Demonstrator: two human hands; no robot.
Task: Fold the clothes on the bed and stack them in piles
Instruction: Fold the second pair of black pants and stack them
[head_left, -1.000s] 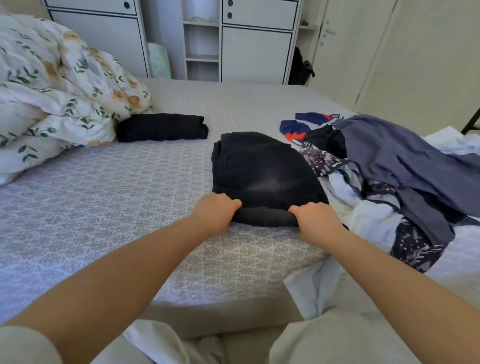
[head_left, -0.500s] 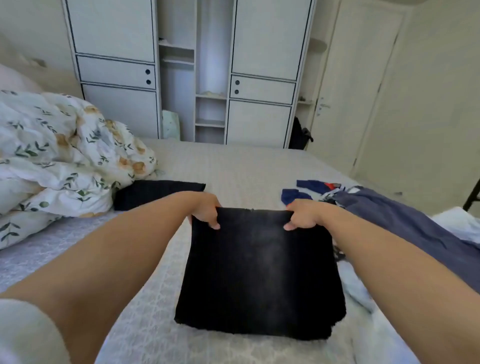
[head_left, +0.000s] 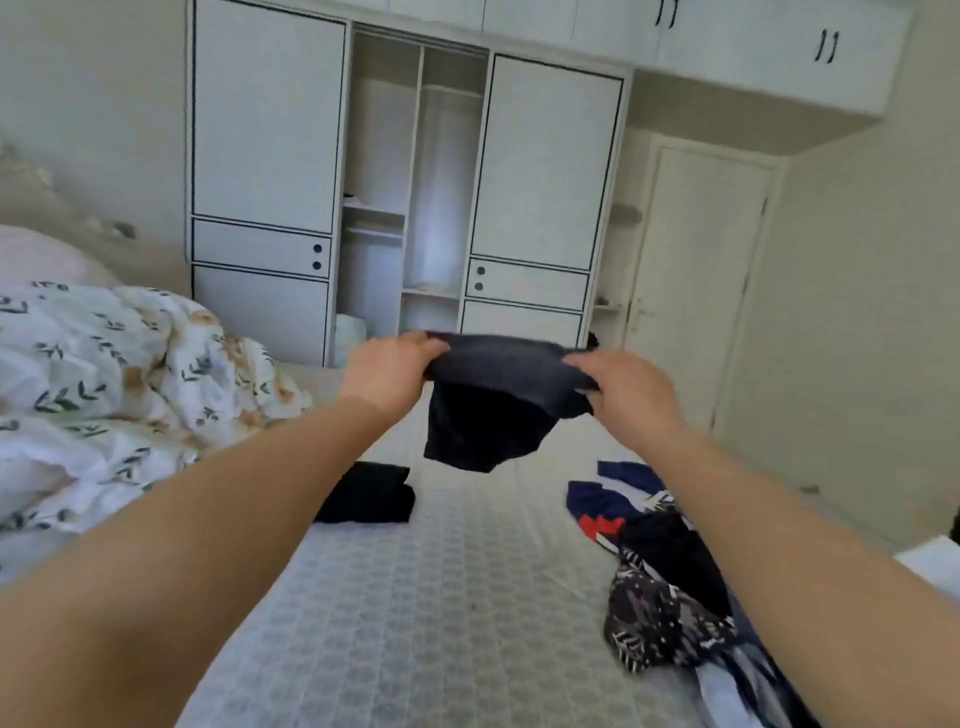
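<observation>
Head view: folded dark garment (head_left: 493, 410) held up in mid-air over the far middle of the bed (head_left: 415, 623), prob. to carry it w/o undoing the fold, likely toward the folded black piece (head_left: 371, 493) lying below-left. Left hand (head_left: 387, 371) and right hand (head_left: 626, 389) each pinch a top corner, fingers curled round the cloth. Unfolded heap (head_left: 670, 587) waits near right.
</observation>
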